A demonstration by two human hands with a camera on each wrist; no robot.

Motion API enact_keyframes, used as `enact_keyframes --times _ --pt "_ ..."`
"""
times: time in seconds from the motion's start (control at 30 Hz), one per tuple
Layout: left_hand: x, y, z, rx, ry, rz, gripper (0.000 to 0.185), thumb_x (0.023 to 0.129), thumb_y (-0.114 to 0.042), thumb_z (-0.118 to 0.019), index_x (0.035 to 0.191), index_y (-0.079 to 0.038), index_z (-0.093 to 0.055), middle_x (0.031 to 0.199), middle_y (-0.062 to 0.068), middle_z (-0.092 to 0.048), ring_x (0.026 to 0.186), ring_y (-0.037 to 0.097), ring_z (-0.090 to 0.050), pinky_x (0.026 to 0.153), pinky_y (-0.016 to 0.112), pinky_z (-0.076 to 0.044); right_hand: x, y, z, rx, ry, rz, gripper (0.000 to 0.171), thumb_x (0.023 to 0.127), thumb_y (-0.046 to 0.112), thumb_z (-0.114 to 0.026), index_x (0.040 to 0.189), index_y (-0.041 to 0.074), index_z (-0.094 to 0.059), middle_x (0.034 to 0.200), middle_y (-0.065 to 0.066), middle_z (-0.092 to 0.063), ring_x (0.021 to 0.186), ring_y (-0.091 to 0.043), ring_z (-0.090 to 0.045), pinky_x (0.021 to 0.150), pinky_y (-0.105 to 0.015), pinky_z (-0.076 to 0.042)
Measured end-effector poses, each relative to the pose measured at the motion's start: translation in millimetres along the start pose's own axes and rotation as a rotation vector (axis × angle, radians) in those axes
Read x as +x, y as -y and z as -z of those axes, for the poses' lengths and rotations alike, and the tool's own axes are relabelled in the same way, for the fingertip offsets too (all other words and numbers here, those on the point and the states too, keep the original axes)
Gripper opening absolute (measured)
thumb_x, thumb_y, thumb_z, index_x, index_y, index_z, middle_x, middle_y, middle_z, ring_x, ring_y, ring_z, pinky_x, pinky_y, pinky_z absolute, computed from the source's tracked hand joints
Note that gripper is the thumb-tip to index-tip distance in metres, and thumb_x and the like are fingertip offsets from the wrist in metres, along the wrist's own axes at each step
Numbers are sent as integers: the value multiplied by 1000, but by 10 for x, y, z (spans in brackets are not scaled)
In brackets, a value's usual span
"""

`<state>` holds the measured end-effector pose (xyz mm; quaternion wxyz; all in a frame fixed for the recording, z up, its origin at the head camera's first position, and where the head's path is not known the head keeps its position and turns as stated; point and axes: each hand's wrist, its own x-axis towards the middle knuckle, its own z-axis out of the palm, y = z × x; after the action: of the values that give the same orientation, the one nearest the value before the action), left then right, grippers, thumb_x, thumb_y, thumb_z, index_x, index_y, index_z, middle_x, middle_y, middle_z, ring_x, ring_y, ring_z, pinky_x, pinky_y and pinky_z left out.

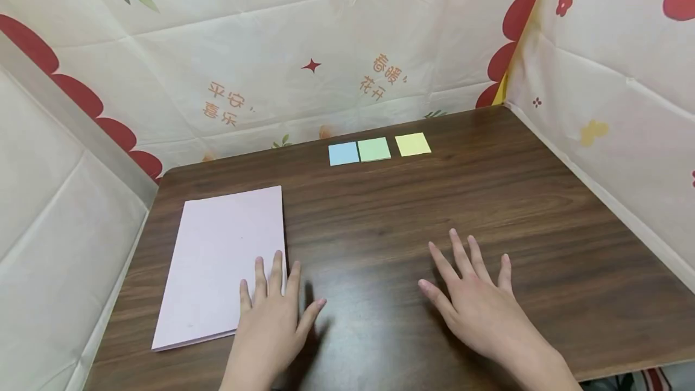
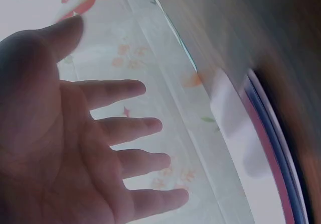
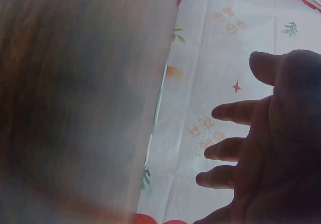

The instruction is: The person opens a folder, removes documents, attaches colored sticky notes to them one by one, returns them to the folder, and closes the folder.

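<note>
My left hand hovers palm down with fingers spread, overlapping the lower right corner of a flat pale pink booklet. The left wrist view shows this left hand holding nothing, with the booklet's layered edge beyond the fingertips, pinkish and dark blue between lighter covers. Over the table to the right, my right hand also has its fingers spread and nothing in it. Along the far edge lie three square sticky-note pads: blue, green and, slightly apart, yellow.
The dark wood-grain table carries all of this. A white printed cloth hangs behind the far edge, and similar sheets line both sides. Some striped fabric shows below the near right edge.
</note>
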<state>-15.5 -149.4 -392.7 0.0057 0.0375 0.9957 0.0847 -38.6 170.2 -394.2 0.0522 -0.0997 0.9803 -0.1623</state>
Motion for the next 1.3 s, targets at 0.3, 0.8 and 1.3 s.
enact_keyframes --times 0.3,0.8,1.3 --pt "69 279 80 52 51 99 71 105 -52 -61 160 -10 -47 171 32 -27 156 66 -17 110 92 -22 96 246 -42 -58 4 83 71 109 62 -45 168 24 -36 180 -15 -11 165 -48 -14 117 -89 -6" --pt "23 1026 313 -84 143 175 78 104 -53 -61 160 -1 -43 172 34 -20 156 66 -13 117 85 -18 557 952 -170 -69 88 354 74 109 64 -43 170 26 -29 180 -12 -15 165 -39 -23 126 -78 -18" --pt "-125 1394 220 -55 83 114 89 85 -73 -75 150 -15 -60 169 26 -35 153 66 -22 106 93 -20 736 1442 -376 -70 165 362 71 110 63 -38 170 28 -27 181 -9 -15 166 -35 -22 128 -73 -21"
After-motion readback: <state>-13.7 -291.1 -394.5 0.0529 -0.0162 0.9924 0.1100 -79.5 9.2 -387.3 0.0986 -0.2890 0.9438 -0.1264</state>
